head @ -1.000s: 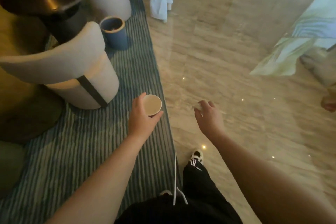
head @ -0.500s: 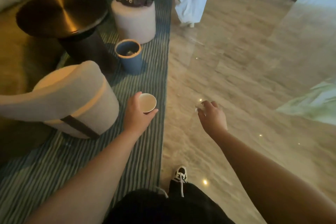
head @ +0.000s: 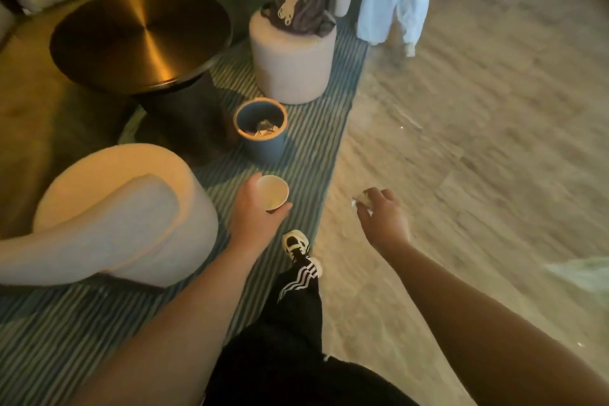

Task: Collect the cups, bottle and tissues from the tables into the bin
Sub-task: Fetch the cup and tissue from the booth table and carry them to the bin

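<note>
A paper cup is held upright, mouth up, in the left hand at frame centre, the fingers curled round its side. A crumpled tissue is pinched in the right hand, right of centre, its fingers closed over it. The bin stands on the striped rug just above the cup in the frame, beside the round worktop, with scraps already seen inside. The bin lies straight ahead of the left hand, which is judged the nearer; the right hand is set off to the bin's lower right, over bare floor. The cup would likely be dropped first.
</note>
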Tool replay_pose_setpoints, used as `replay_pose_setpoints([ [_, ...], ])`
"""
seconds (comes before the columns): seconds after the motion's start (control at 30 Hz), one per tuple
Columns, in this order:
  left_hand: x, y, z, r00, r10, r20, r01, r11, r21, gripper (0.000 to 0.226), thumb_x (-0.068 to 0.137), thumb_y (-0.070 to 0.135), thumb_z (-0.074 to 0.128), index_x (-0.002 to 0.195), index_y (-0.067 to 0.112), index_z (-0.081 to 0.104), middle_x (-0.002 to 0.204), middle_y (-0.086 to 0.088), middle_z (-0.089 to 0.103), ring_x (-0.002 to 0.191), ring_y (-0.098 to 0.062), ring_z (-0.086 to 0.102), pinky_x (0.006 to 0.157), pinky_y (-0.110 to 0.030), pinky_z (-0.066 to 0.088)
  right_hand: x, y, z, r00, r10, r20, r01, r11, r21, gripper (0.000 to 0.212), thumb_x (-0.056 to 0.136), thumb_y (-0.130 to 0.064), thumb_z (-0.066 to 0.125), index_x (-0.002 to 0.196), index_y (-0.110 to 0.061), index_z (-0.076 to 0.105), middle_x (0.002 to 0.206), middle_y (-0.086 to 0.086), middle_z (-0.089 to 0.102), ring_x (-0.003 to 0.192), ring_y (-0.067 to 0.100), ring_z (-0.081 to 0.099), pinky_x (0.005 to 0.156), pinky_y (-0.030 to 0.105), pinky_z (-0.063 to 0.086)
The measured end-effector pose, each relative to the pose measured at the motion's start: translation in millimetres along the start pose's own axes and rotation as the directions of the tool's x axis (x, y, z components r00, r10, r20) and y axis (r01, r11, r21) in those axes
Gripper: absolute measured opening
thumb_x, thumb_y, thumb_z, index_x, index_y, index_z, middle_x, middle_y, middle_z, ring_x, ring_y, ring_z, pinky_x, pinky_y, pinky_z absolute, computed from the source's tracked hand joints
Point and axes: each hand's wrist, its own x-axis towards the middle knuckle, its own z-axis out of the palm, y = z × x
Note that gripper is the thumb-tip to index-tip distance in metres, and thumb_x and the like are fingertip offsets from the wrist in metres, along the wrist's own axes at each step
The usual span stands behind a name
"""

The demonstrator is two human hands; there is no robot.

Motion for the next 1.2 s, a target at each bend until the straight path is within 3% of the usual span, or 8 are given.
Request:
replay_pose_setpoints([
  [0.2,182,9,35,0.992,-0.111,-0.066,0.109,0.994,-0.029,0.078,0.067,0.031,0.083,0.131,0.015,0.042,0.122,-0.006,0.048,0.11,-0.02,0.047,0.084,-0.028,0.036,222,-39,-4,0.985,-0.14,0.097,0.144,0.989,-0.037,0.032,0.092,-0.03,0.054,0.12,-0.015,0.056,0.114,0.01,0.056,0.104,0.031,0.055,0.089,0.041,0.048],
  [0.3,252,21,33,0.981,-0.15,-0.124,0.145,0.988,-0.05,0.074,0.065,0.026,0.085,0.126,0.018,0.044,0.117,0.002,0.046,0.104,-0.008,0.044,0.084,-0.025,0.036,320,-71,-20,0.979,-0.175,0.102,0.181,0.982,-0.046,0.029,0.091,-0.027,0.054,0.115,-0.013,0.057,0.11,0.013,0.057,0.104,0.034,0.054,0.087,0.041,0.044],
  [0.57,378,25,53,0.899,-0.354,-0.257,0.349,0.935,-0.068,0.081,0.065,0.028,0.085,0.132,0.021,0.04,0.127,0.002,0.045,0.108,-0.003,0.039,0.088,-0.025,0.035,500,-132,-4,0.938,-0.273,0.215,0.287,0.957,-0.035,0.025,0.091,-0.029,0.054,0.106,-0.01,0.06,0.11,0.014,0.058,0.104,0.032,0.053,0.085,0.04,0.043],
  [0.73,436,14,92,0.73,-0.541,-0.417,0.541,0.831,-0.131,0.085,0.065,0.032,0.085,0.135,0.024,0.039,0.131,0.003,0.045,0.117,-0.013,0.045,0.089,-0.024,0.036,604,-161,36,0.815,-0.434,0.383,0.466,0.885,0.01,0.025,0.092,-0.028,0.053,0.108,-0.009,0.058,0.109,0.013,0.057,0.104,0.03,0.052,0.086,0.04,0.043],
  [0.9,509,20,139,0.514,-0.674,-0.531,0.667,0.703,-0.247,0.088,0.065,0.034,0.085,0.137,0.027,0.035,0.136,0.003,0.043,0.119,-0.016,0.047,0.091,-0.026,0.037,706,-195,63,0.594,-0.609,0.526,0.689,0.722,0.058,0.027,0.092,-0.025,0.053,0.114,-0.009,0.057,0.113,0.012,0.057,0.104,0.026,0.051,0.088,0.036,0.041],
  [1.1,559,28,164,0.395,-0.699,-0.595,0.731,0.632,-0.258,0.088,0.064,0.039,0.084,0.136,0.024,0.035,0.134,0.0,0.043,0.115,-0.012,0.046,0.088,-0.025,0.037,774,-216,77,0.428,-0.689,0.586,0.778,0.611,0.15,0.023,0.091,-0.023,0.056,0.11,-0.011,0.06,0.109,0.009,0.059,0.102,0.024,0.054,0.087,0.041,0.046],
  [1.2,577,20,172,0.346,-0.715,-0.607,0.74,0.606,-0.292,0.087,0.063,0.038,0.085,0.134,0.024,0.036,0.132,0.001,0.044,0.106,-0.004,0.041,0.084,-0.024,0.037,790,-218,96,0.403,-0.686,0.606,0.78,0.604,0.165,0.022,0.091,-0.023,0.056,0.109,-0.011,0.06,0.106,0.008,0.06,0.1,0.023,0.054,0.084,0.038,0.047],
])
